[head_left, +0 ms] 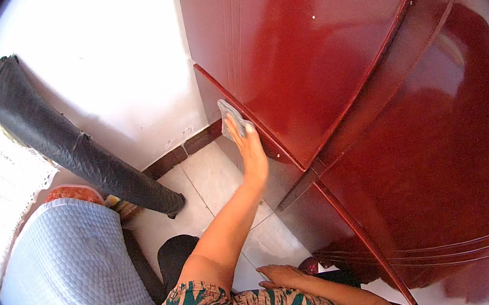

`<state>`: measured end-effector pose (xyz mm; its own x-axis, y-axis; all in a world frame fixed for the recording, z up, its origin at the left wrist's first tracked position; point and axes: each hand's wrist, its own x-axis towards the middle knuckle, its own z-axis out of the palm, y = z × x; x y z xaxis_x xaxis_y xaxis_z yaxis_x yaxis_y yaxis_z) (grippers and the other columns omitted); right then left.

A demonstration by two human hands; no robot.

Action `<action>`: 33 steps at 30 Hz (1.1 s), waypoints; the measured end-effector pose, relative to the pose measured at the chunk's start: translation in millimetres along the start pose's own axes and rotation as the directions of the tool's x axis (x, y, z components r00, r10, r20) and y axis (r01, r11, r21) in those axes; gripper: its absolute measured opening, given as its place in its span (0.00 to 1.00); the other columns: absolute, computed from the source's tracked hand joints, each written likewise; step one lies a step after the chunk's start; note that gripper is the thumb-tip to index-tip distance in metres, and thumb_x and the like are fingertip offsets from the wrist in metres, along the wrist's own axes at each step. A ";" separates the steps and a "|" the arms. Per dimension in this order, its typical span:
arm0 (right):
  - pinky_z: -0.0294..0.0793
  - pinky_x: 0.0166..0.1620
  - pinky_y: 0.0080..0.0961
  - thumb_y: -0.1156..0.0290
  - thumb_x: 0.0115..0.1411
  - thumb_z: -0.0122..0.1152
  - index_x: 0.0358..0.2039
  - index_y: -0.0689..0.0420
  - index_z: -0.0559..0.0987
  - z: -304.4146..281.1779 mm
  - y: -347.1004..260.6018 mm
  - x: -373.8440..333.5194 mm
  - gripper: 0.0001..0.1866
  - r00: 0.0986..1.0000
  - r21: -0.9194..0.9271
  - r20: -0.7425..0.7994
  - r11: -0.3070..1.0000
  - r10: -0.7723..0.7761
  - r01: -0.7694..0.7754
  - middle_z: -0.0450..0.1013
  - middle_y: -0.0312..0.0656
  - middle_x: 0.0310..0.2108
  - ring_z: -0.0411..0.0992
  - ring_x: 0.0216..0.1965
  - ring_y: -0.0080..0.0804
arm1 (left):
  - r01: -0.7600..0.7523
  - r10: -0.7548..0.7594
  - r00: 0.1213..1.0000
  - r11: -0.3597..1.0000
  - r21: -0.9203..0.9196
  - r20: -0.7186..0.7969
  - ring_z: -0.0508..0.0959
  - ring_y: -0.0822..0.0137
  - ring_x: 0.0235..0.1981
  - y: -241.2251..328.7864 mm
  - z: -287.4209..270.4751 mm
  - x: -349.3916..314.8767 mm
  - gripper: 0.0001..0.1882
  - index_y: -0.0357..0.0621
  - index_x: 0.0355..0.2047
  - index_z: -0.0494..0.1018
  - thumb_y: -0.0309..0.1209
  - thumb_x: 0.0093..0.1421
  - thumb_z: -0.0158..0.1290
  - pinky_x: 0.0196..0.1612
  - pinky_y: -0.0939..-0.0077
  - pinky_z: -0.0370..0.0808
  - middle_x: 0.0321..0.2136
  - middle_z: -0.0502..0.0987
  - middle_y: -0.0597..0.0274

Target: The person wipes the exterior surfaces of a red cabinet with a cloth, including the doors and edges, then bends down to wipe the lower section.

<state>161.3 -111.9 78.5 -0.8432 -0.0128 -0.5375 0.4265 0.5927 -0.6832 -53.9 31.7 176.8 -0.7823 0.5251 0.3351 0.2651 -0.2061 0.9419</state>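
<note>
My left hand reaches forward and holds a grey cloth flat against the side of a glossy dark red cabinet. The cloth sits just beside a raised red edge strip, with the fingers stretched over it. Close to my body, low in the picture, is my right hand. Its fingers point to the left and hold nothing that I can see; part of the hand lies in shade.
A long black rolled sheet leans at the left against the white wall. Near it stands a bed or seat with a light blue quilted cover and white lace. Pale floor tiles lie between it and the cabinet.
</note>
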 end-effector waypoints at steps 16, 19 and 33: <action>0.64 0.58 0.40 0.55 0.62 0.53 0.60 0.61 0.62 9.9 7.5 9.7 0.32 0.983 0.062 0.185 0.998 0.011 -0.023 0.65 0.60 0.54 0.64 0.56 0.54 | 0.058 -0.056 0.992 0.998 -0.014 0.114 0.32 0.49 0.69 -2.0 16.1 -130.5 0.42 0.33 0.66 0.32 0.50 0.67 0.36 0.67 0.57 0.32 0.68 0.30 0.47; 0.66 0.56 0.40 0.55 0.63 0.52 0.59 0.62 0.62 10.5 7.8 11.7 0.31 0.985 0.030 0.173 1.000 -0.004 -0.001 0.65 0.60 0.54 0.65 0.56 0.52 | 0.109 -0.107 0.994 0.993 -0.051 0.029 0.33 0.52 0.69 -27.8 10.3 -93.0 0.42 0.37 0.67 0.33 0.53 0.66 0.36 0.68 0.59 0.33 0.69 0.30 0.48; 0.70 0.51 0.41 0.53 0.61 0.54 0.57 0.61 0.64 8.0 9.9 4.6 0.31 0.998 0.025 0.059 1.000 -0.002 0.000 0.70 0.59 0.47 0.69 0.50 0.54 | 0.616 -0.590 0.788 0.745 -0.256 0.178 0.42 0.57 0.68 -94.1 3.0 -111.2 0.46 0.40 0.67 0.35 0.60 0.63 0.37 0.68 0.66 0.42 0.67 0.39 0.51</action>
<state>164.3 -112.5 65.4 -0.8230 -0.0617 -0.5647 0.4343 0.5725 -0.6954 9.9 -4.9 51.0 -0.6725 0.6818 -0.2880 -0.4284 -0.0412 0.9027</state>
